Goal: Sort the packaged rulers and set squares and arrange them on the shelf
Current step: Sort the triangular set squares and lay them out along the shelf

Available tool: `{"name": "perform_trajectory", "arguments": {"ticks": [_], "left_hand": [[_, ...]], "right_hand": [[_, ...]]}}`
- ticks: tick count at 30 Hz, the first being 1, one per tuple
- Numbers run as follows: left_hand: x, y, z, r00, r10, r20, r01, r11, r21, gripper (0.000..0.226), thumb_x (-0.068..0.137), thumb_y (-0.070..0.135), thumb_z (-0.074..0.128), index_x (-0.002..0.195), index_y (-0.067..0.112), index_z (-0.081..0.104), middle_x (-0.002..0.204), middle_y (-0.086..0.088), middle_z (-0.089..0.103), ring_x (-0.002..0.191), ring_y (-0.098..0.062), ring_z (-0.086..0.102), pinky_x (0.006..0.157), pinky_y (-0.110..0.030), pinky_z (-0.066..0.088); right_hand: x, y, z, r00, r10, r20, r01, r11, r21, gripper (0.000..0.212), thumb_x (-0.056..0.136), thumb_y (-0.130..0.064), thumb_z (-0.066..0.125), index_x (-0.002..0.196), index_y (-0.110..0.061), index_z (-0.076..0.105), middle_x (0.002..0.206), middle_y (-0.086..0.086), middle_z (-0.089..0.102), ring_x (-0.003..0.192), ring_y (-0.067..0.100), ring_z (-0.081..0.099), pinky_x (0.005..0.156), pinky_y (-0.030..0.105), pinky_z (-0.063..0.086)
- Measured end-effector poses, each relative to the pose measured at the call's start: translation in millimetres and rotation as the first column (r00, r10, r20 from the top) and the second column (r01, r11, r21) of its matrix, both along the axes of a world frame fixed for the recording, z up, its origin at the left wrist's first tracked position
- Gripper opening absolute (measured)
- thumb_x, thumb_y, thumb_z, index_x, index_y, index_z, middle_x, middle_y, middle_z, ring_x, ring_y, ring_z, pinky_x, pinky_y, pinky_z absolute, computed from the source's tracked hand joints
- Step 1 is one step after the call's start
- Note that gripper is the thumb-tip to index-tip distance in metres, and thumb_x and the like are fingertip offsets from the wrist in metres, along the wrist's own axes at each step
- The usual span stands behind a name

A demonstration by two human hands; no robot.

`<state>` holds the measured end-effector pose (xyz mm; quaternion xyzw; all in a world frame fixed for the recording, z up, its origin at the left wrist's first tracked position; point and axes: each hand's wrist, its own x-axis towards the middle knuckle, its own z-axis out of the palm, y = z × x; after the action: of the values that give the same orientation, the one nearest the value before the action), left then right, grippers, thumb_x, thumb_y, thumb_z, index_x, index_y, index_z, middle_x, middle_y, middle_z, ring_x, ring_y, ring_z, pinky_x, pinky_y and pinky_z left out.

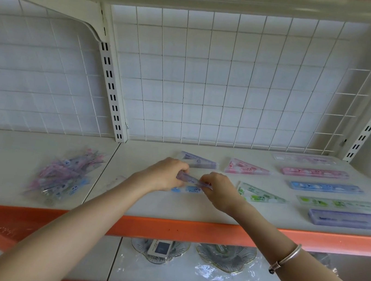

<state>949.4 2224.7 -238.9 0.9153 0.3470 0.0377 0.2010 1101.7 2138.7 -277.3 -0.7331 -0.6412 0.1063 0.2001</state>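
Purple set square [194, 180] gripped by left hand [166, 173] and right hand [219, 189]; five rulers [326, 187], four squares [245, 168] lie nearby.

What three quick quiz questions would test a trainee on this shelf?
1. True or false: the unsorted pile lies right of the rulers.
2. The pack held by the left hand and right hand is: A green, B purple, C pink.
3. Fill in: the front ruler is coloured ____.
Key: 1 false; 2 B; 3 purple.
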Motion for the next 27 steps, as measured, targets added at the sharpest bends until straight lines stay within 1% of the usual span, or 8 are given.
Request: {"name": "perform_trajectory", "arguments": {"ticks": [3,6,9,12,15,19,22,27], "left_hand": [[0,0,-1,1.000,0.027,0.000,-0.027,1.000,-0.010,0.001,0.091,0.015,0.061,0.091,0.015,0.060,0.075,0.006,0.046,0.072,-0.016,0.046,0.055,-0.022,0.032],[1,2,2,0.997,0.079,-0.004,-0.079,0.994,-0.069,0.005,0.091,0.014,0.061,0.088,0.012,0.057,0.072,0.004,0.046,0.070,-0.016,0.046,0.052,-0.020,0.031],[1,9,5,0.991,0.127,-0.032,-0.130,0.983,-0.130,0.015,0.091,0.015,0.062,0.104,0.008,0.058,0.087,-0.003,0.055,0.082,-0.022,0.051,0.061,-0.025,0.039],[-1,16,3,0.982,0.188,0.001,-0.182,0.952,-0.248,0.034,0.088,0.010,0.065,0.119,0.007,0.052,0.099,-0.011,0.060,0.088,-0.025,0.057,0.080,-0.035,0.048],[-1,16,3,0.971,0.233,0.057,-0.207,0.935,-0.288,0.036,0.087,0.009,0.065,0.119,0.013,0.050,0.092,-0.007,0.056,0.080,-0.021,0.052,0.076,-0.030,0.043],[0,9,0,0.951,0.271,0.149,-0.247,0.956,-0.157,0.043,0.085,0.011,0.067,0.126,0.014,0.053,0.110,-0.011,0.061,0.093,-0.022,0.055,0.073,-0.024,0.038],[2,-2,0,0.947,0.262,0.183,-0.254,0.965,-0.065,0.058,0.081,0.023,0.072,0.134,0.014,0.049,0.123,-0.010,0.059,0.109,-0.025,0.056,0.081,-0.024,0.041],[3,-13,3,0.981,0.193,-0.015,-0.190,0.975,0.115,0.085,0.070,0.014,0.080,0.144,0.022,0.038,0.130,-0.010,0.055,0.113,-0.030,0.056,0.086,-0.032,0.047]], "right_hand": [[-2,-1,-1,0.999,-0.020,0.036,0.021,1.000,-0.003,0.017,0.095,-0.014,0.048,0.094,-0.006,0.064,0.084,0.010,0.050,0.084,0.029,0.048,0.071,0.033,0.033],[-3,-3,1,1.000,0.009,0.030,-0.010,1.000,0.028,0.021,0.089,-0.011,0.056,0.109,-0.009,0.062,0.100,0.011,0.060,0.096,0.030,0.055,0.079,0.034,0.038],[-3,-7,4,0.999,0.041,0.014,-0.043,0.993,0.109,0.046,0.082,-0.004,0.062,0.126,-0.012,0.052,0.118,0.009,0.058,0.103,0.027,0.057,0.084,0.032,0.044],[-3,-8,6,0.996,0.056,0.062,-0.064,0.989,0.132,0.043,0.084,-0.005,0.061,0.126,-0.011,0.053,0.123,0.011,0.058,0.106,0.030,0.059,0.085,0.036,0.048],[-4,-10,10,0.995,0.041,0.088,-0.052,0.990,0.128,0.043,0.088,-0.009,0.059,0.130,-0.009,0.054,0.127,0.011,0.058,0.111,0.032,0.057,0.091,0.038,0.046],[-5,-11,12,0.991,0.014,0.131,-0.027,0.995,0.098,0.046,0.091,-0.011,0.055,0.136,-0.011,0.049,0.130,0.011,0.056,0.115,0.033,0.054,0.094,0.036,0.042],[-5,-10,11,0.991,-0.003,0.133,-0.010,0.995,0.097,0.044,0.089,-0.010,0.054,0.133,-0.011,0.051,0.127,0.011,0.057,0.111,0.033,0.056,0.090,0.036,0.044],[-7,-10,13,0.990,-0.014,0.140,0.001,0.996,0.094,0.041,0.087,-0.008,0.054,0.127,-0.010,0.056,0.124,0.013,0.059,0.109,0.034,0.057,0.089,0.039,0.046]]}}
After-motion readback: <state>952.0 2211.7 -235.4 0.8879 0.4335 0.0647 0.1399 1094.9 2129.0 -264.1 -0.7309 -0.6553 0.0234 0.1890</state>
